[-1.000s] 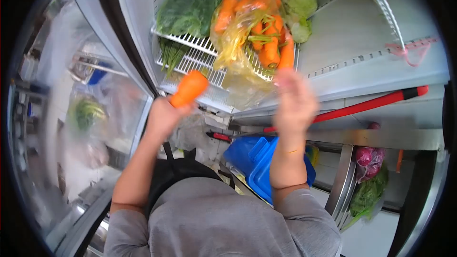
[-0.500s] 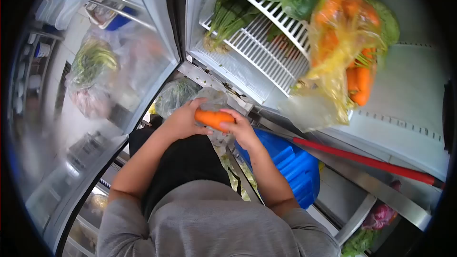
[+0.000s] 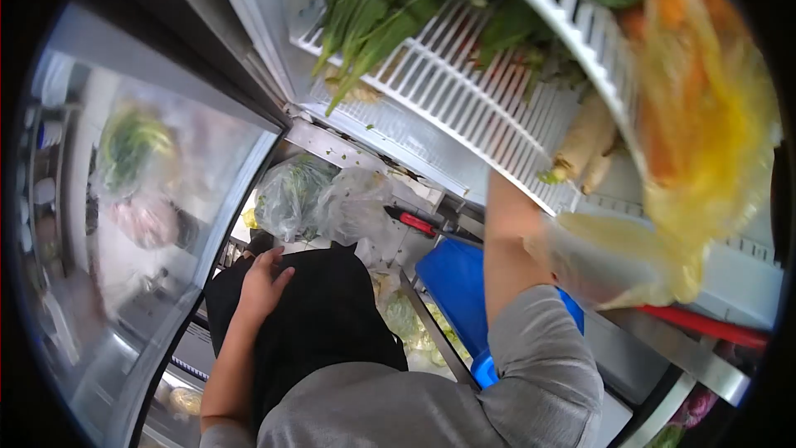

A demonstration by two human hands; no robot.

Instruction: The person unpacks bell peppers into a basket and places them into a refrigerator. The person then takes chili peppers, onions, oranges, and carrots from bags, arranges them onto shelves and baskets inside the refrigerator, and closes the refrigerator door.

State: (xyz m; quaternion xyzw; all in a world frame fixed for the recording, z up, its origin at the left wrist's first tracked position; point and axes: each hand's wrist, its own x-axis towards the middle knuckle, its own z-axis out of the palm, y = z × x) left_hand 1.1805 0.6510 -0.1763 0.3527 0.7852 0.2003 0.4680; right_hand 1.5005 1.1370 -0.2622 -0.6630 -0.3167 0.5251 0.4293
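My left hand [image 3: 264, 284] rests at my black-clad thigh, fingers extended and thumb apart, holding nothing. My right forearm [image 3: 516, 232] reaches up into the open fridge, under the white wire shelf [image 3: 464, 79]. That shelf hides my right hand, so its fingers and anything in them do not show. On the wire shelves lie leafy greens [image 3: 365, 17] and pale, long root vegetables [image 3: 584, 145]. A yellowish plastic bag [image 3: 696, 158] with orange carrots inside hangs over the shelf's edge, to the right of my forearm.
Clear plastic bags, one of greens [image 3: 294, 199], lie on the floor ahead. A red and black handle [image 3: 412, 221] is beside them. A blue crate [image 3: 452, 286] stands below my right arm. The glass door [image 3: 166, 191] is open on the left; a red bar [image 3: 705, 325] runs along the right.
Both hands were around a carrot; now they are apart and the carrot is out of sight. My right arm has gone into the fridge, my left hand has dropped back, and the view is closer.
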